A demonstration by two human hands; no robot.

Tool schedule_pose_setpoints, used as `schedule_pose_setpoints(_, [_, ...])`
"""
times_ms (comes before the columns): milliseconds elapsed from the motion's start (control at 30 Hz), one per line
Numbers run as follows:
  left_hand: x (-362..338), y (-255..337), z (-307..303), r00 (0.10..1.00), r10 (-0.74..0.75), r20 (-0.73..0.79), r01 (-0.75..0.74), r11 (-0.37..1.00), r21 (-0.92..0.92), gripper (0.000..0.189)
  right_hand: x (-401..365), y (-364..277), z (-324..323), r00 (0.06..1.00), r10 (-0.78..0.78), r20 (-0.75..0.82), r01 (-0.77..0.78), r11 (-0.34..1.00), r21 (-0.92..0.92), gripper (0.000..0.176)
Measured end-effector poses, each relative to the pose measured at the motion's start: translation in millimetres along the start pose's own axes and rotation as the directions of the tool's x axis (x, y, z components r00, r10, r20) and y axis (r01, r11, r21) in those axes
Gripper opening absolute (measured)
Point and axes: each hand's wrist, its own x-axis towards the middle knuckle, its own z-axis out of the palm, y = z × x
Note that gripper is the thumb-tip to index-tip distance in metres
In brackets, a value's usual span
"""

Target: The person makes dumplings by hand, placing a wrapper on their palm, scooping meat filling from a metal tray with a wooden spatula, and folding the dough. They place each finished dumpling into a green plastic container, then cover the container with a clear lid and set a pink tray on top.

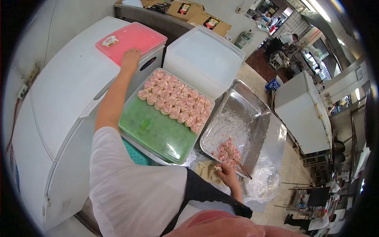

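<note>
Dumplings (177,98) in rows on green tray (152,128)

The left hand (131,59) lies on the pink lid (148,37), grip loosely open. The right hand (227,175) seems to have its grip closed on a wrapper (217,168), near the meat (228,151).

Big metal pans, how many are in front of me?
1: the metal pan sits just right of the green tray of dumplings, with raw meat mixture at its near end. Another could be hidden underneath.

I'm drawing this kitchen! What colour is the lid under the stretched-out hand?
The lid is pinkish red, seen best in the head view.
</note>
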Motion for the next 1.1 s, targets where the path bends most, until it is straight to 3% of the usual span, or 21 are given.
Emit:
schedule_pose_setpoints(133, [-6.0,-12.5,-5.3,0.999,0.027,-0.042,-0.03,0.996,-0.081,0.017,0.7,6.0,-4.8,0.999,-0.032,0.009,0.032,0.999,0.011,0.022])
schedule_pose_setpoints(200, [-5.0,-28.4,-5.3,0.989,-0.051,0.14,0.082,0.971,-0.223,0.017,0.7,5.0,-2.2,0.999,-0.031,0.023,0.032,0.999,-0.01,0.021])
schedule_pose_setpoints(233, [-4.1,-36.1,-6.4,0.987,-0.054,0.151,0.085,0.974,-0.211,0.017,3.4,9.7,0.1,0.998,-0.049,0.028,0.047,0.996,0.08,0.019])
schedule_pose_setpoints(333, [-6.5,-51.0,-26.4,0.962,0.055,0.266,-0.009,0.985,-0.173,0.016,6.2,10.4,0.2,0.996,-0.073,0.053,0.068,0.993,0.095,0.019])
schedule_pose_setpoints(433, [-0.9,-57.2,-49.5,0.989,0.023,0.149,-0.008,0.995,-0.099,0.017,9.8,22.9,0.5,0.991,-0.125,0.049,0.122,0.99,0.067,0.017])
schedule_pose_setpoints(500, [12.9,-64.3,-63.2,0.989,-0.057,-0.134,0.048,0.997,-0.068,0.02,8.9,22.6,0.1,0.988,-0.151,0.037,0.149,0.987,0.054,0.017])
schedule_pose_setpoints(533, [18.0,-71.2,-71.2,0.989,-0.056,-0.139,0.048,0.997,-0.064,0.02,6.8,17.0,-1.5,0.992,-0.114,0.053,0.111,0.992,0.055,0.018])
schedule_pose_setpoints(600, [29.0,-87.9,-97.2,0.949,-0.102,-0.298,0.077,0.993,-0.094,0.018,5.2,13.8,-2.4,0.995,-0.084,0.06,0.08,0.995,0.054,0.018])
schedule_pose_setpoints(700, [39.3,-113.9,-135.1,0.897,-0.115,-0.427,0.085,0.992,-0.088,0.019,4.8,15.5,-2.7,0.995,-0.091,0.039,0.088,0.994,0.07,0.019])
schedule_pose_setpoints(867, [26.0,-100.2,-229.5,0.874,-0.162,-0.458,0.077,0.977,-0.198,0.02,3.6,18.2,-4.9,0.977,-0.21,0.032,0.211,0.977,-0.037,0.024])
schedule_pose_setpoints(933, [21.9,-79.0,-254.3,0.854,-0.394,-0.339,0.157,0.817,-0.554,0.019,-0.8,8.0,-9.2,0.978,-0.205,0.033,0.207,0.975,-0.077,0.024])
schedule_pose_setpoints(967, [24.5,-73.8,-253.1,0.856,-0.382,-0.349,0.139,0.819,-0.556,0.019,-3.0,3.5,-11.5,0.981,-0.19,0.043,0.194,0.973,-0.124,0.025])
schedule_pose_setpoints(1033, [26.9,-55.0,-244.2,0.877,-0.43,-0.214,-0.065,0.335,-0.94,0.019,-7.2,2.1,-15.0,0.978,-0.203,0.036,0.206,0.974,-0.096,0.025])
schedule_pose_setpoints(1067, [27.0,-41.4,-241.7,0.882,-0.416,-0.22,-0.079,0.33,-0.941,0.019,-9.8,2.4,-16.7,0.975,-0.22,0.045,0.222,0.972,-0.076,0.025])
schedule_pose_setpoints(1100, [21.3,-18.7,-245.7,0.917,-0.373,-0.14,-0.069,0.196,-0.978,0.02,-12.2,3.9,-18.0,0.977,-0.214,0.026,0.215,0.974,-0.07,0.025])
